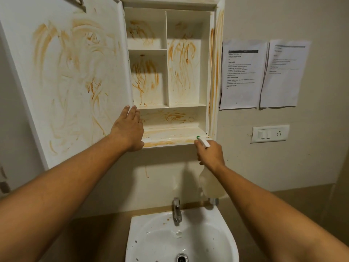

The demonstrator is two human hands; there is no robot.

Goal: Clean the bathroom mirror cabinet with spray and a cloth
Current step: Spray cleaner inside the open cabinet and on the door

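Head view, right hand [210,153] gripping spray bottle [209,183], neck hidden

This is a bathroom. A white sink [181,241] with a tap [176,209] sits under a wall cabinet [170,59] with little shelves inside.

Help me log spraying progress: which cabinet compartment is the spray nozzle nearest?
The wide bottom compartment, the only one spanning the full width; the right hand holds the spray bottle at its front edge.
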